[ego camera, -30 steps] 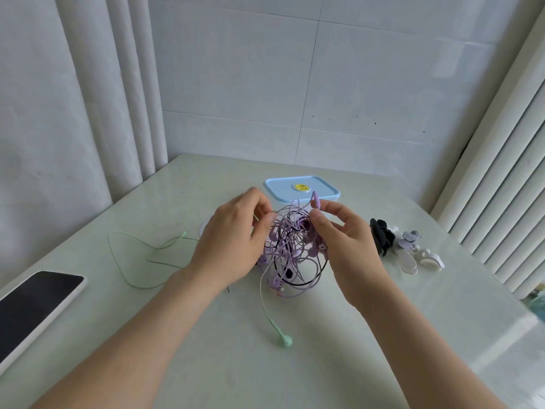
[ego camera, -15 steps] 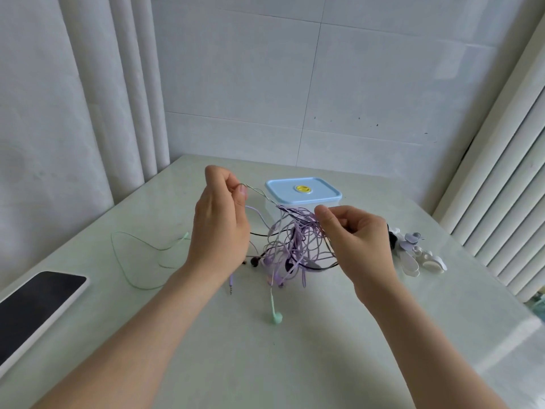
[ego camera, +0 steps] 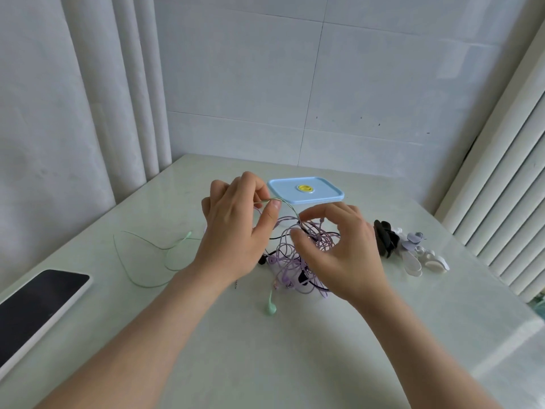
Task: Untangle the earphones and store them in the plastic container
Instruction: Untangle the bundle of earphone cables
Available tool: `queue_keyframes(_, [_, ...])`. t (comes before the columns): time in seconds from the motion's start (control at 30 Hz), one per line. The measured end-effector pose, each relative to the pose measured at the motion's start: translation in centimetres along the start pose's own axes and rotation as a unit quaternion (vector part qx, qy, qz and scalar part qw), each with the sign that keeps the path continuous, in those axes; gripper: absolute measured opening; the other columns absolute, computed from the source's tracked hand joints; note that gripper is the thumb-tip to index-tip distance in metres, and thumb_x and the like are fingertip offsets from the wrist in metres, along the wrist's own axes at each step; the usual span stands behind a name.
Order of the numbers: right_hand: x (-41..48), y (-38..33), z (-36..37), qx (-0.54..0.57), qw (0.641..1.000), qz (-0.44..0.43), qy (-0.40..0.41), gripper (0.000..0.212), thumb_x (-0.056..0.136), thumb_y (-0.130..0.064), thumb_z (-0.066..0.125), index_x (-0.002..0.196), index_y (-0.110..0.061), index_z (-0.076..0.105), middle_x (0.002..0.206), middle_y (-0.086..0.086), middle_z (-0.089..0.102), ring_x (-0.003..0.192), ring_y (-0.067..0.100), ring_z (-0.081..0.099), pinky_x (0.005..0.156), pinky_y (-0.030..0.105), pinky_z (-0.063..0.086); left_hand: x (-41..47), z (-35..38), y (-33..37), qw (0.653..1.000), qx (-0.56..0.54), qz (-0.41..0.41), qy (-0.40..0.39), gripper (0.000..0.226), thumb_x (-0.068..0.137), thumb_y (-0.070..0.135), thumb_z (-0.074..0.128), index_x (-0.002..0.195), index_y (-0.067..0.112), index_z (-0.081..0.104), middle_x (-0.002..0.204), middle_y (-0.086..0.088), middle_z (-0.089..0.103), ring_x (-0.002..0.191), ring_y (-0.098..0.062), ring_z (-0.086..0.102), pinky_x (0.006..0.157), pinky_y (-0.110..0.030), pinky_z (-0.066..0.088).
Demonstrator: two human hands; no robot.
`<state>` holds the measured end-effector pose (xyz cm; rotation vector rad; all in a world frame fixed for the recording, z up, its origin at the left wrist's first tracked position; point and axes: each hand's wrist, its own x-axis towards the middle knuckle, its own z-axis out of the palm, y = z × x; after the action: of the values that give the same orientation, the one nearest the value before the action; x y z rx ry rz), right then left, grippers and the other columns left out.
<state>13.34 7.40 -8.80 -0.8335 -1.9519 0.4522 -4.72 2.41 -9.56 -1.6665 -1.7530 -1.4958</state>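
Observation:
A tangle of purple, black and green earphone cords (ego camera: 295, 255) is lifted just above the pale table (ego camera: 265, 349). My left hand (ego camera: 236, 231) pinches a green cord between thumb and forefinger, arching it toward the bundle. On the bundle's right side, my right hand (ego camera: 339, 249) holds the cords with curled fingers. A green earbud (ego camera: 270, 308) dangles down to the table. The green cord (ego camera: 141, 261) trails in loops to the left. The plastic container (ego camera: 305, 190) with a blue lid and yellow dot stands closed behind my hands.
A dark-screened phone (ego camera: 38, 308) in a white case lies at the table's left front. Black, white and lilac cable clips (ego camera: 410, 249) lie in a heap at the right. Walls close the table at left and back; a ribbed radiator stands right.
Both hands first raised the bundle off the table, then lowered it a little. My left hand drew the green cord up and out; my right hand shifted its hold on the purple loops.

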Motion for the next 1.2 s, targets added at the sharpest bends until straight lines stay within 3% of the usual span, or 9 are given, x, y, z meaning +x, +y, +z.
queue_keyframes(0.23, [0.4,0.7,0.0,-0.033,0.999,-0.017,0.024,0.013,0.085,-0.022,0.085,0.087,-0.033,0.080,0.086,-0.044,0.064,0.096,0.003,0.066,0.096,0.043,0.049,0.1,0.1,-0.3,0.997,0.029,-0.046,0.057,0.020,0.095,0.038,0.062,0.089,0.023,0.050,0.091,0.011,0.057,0.096,-0.021,0.042,0.076,-0.032,0.023])
queue_keyframes(0.37, [0.6,1.2,0.2,-0.037,0.997,-0.070,0.012,0.011,0.088,-0.017,0.084,0.092,-0.027,0.083,0.088,-0.022,0.074,0.097,0.004,0.063,0.087,0.026,0.048,0.3,0.0,-0.4,0.996,0.008,-0.046,0.070,0.017,0.095,0.026,0.067,0.093,0.016,0.053,0.091,0.006,0.060,0.094,-0.021,0.051,0.080,-0.035,0.037])
queue_keyframes(0.5, [0.7,1.6,0.3,-0.016,0.997,-0.069,-0.005,0.012,0.091,-0.016,0.082,0.098,-0.026,0.084,0.095,-0.018,0.073,0.101,0.005,0.061,0.086,0.012,0.043,0.9,-0.6,0.3,0.978,-0.167,-0.123,-0.003,0.014,0.096,0.009,0.064,0.106,0.018,0.060,0.101,0.011,0.069,0.080,-0.013,0.068,0.075,-0.026,0.053])
queue_keyframes(0.7, [0.9,1.8,0.1,-0.001,0.998,-0.043,-0.042,0.012,0.096,-0.023,0.076,0.098,-0.033,0.081,0.090,-0.020,0.071,0.102,0.006,0.057,0.084,0.014,0.040,0.5,-0.9,1.0,0.961,-0.199,-0.115,-0.152,0.039,0.077,0.018,0.059,0.107,0.038,0.074,0.086,0.012,0.064,0.059,-0.005,0.043,0.062,-0.017,0.037])
queue_keyframes(0.77, [0.8,1.8,0.1,-0.003,0.998,-0.037,-0.055,0.012,0.097,-0.027,0.075,0.098,-0.037,0.080,0.088,-0.019,0.071,0.100,0.008,0.056,0.086,0.024,0.042,0.5,-0.9,1.2,0.963,-0.191,-0.101,-0.163,0.022,0.085,0.025,0.073,0.102,0.039,0.078,0.095,0.012,0.067,0.063,-0.004,0.045,0.065,-0.015,0.036])
queue_keyframes(0.9, [0.7,1.6,0.1,0.004,0.998,-0.033,-0.050,0.011,0.094,-0.027,0.078,0.096,-0.037,0.081,0.085,-0.022,0.073,0.100,0.007,0.058,0.087,0.033,0.047,0.6,-0.5,0.6,0.964,-0.192,-0.101,-0.155,0.009,0.093,0.041,0.077,0.092,0.033,0.081,0.075,0.005,0.070,0.062,-0.022,0.050,0.059,-0.032,0.039])
queue_keyframes(0.97, [0.7,1.4,0.0,0.017,0.999,-0.028,-0.034,0.014,0.090,-0.025,0.082,0.093,-0.038,0.081,0.085,-0.022,0.074,0.101,0.006,0.060,0.086,0.031,0.047,0.6,-0.6,0.5,0.954,-0.221,-0.121,-0.165,0.013,0.096,0.040,0.076,0.093,0.029,0.082,0.075,0.000,0.074,0.070,-0.030,0.061,0.064,-0.037,0.048])
queue_keyframes(1.07, [0.7,1.1,-0.2,0.047,0.999,-0.022,0.006,0.015,0.084,-0.023,0.088,0.089,-0.036,0.083,0.086,-0.019,0.075,0.099,0.003,0.066,0.086,0.018,0.047,0.7,-0.6,0.4,0.936,-0.263,-0.151,-0.178,0.014,0.099,0.033,0.073,0.093,0.024,0.082,0.069,-0.005,0.071,0.062,-0.015,0.058,0.063,-0.029,0.046])
queue_keyframes(1.2, [0.7,0.7,-0.5,0.055,0.997,-0.026,0.049,0.014,0.077,-0.019,0.094,0.084,-0.027,0.084,0.089,-0.015,0.075,0.090,0.001,0.070,0.083,0.007,0.042,0.7,-0.4,-0.2,0.921,-0.286,-0.181,-0.195,0.017,0.105,0.031,0.065,0.098,0.026,0.080,0.077,-0.020,0.070,0.063,-0.019,0.057,0.064,-0.035,0.045])
